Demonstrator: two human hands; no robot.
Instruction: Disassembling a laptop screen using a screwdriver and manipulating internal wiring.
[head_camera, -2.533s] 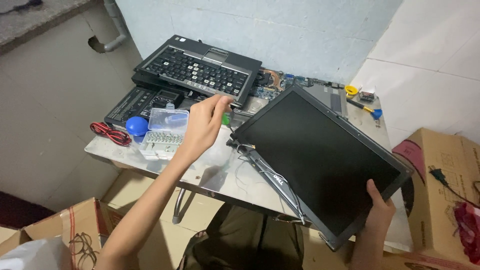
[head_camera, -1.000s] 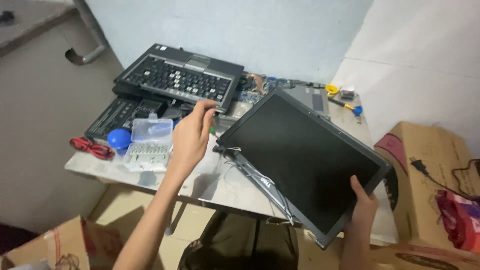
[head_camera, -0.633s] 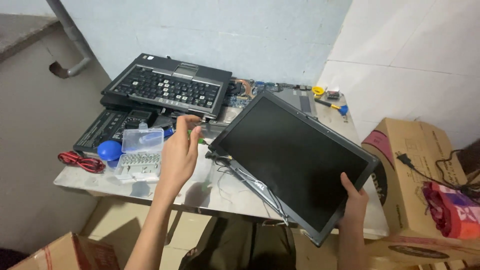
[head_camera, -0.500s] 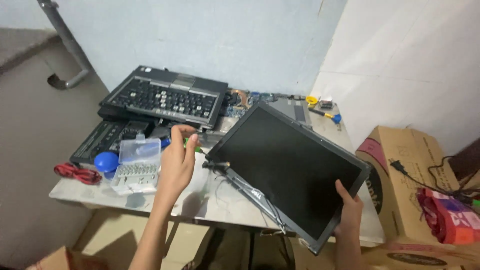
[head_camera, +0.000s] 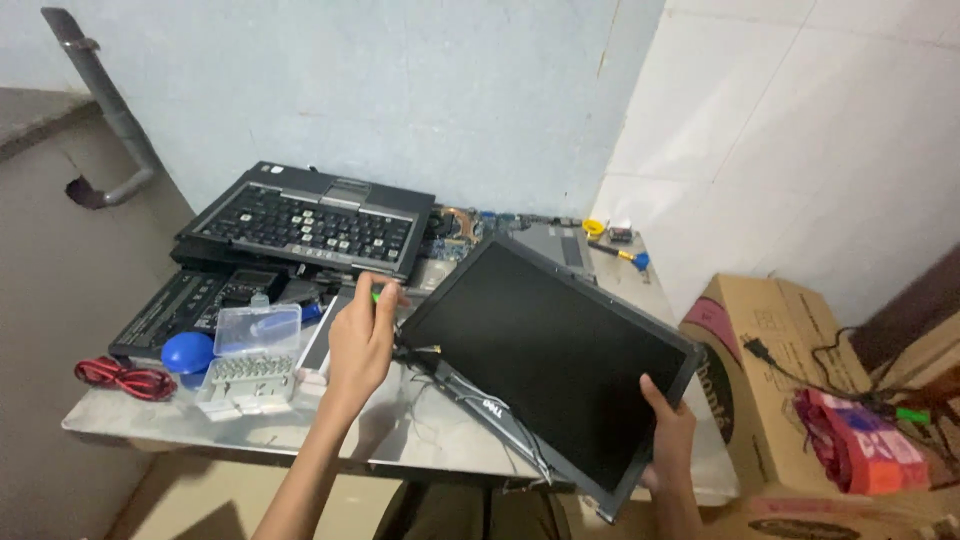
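My right hand (head_camera: 668, 432) grips the lower right edge of a black laptop screen panel (head_camera: 545, 350), which is tilted up off the table with its hinge bracket and cables (head_camera: 470, 395) hanging below. My left hand (head_camera: 362, 338) hovers at the panel's upper left corner, fingers pinched on a small green-tipped tool (head_camera: 377, 296). A clear plastic bit case (head_camera: 257, 330) and a rack of screwdriver bits (head_camera: 245, 375) lie just left of that hand.
A grey laptop base with keyboard (head_camera: 310, 222) rests on another black one (head_camera: 180, 310). A blue ball-shaped blower (head_camera: 187, 352), red cable (head_camera: 125, 378) and circuit board (head_camera: 455, 225) lie on the small table (head_camera: 400, 445). Cardboard boxes (head_camera: 775, 330) stand right. A pipe (head_camera: 105, 110) runs down the wall.
The view rose and pulled back. My left hand closed from spread fingers into a pinch on the green tool near the panel's corner. My right hand kept hold of the screen panel.
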